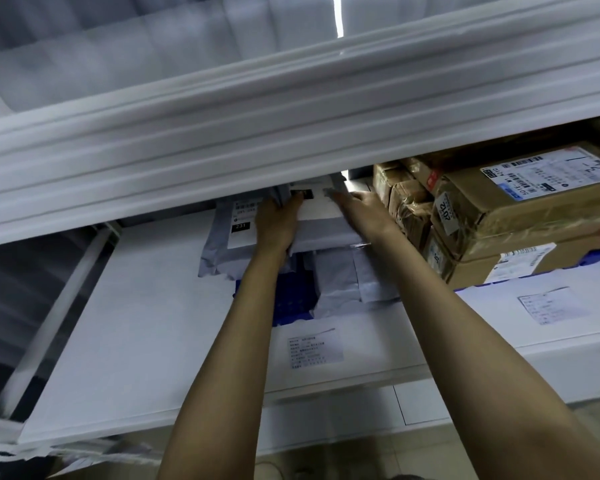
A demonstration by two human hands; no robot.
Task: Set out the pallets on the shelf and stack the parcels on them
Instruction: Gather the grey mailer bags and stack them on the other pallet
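Pallet of blue plastic [288, 301] lies on the white shelf board [136, 323] and carries stacked grey plastic mailer bags [340, 282]. Both forearms reach forward side by side. The left hand [278, 221] grips the top grey parcel with a white label [321, 214], fingers curled at its far edge. The right hand [361, 207] rests straight-fingered on its right corner. Brown taped cardboard boxes [499, 209] stand just to the right.

Pale grey parcels [326, 237] carry white labels [242, 216] with black print; the pallet [288, 301] is deep blue; taped cartons [520, 216] are brown; the shelf [136, 323] is white.
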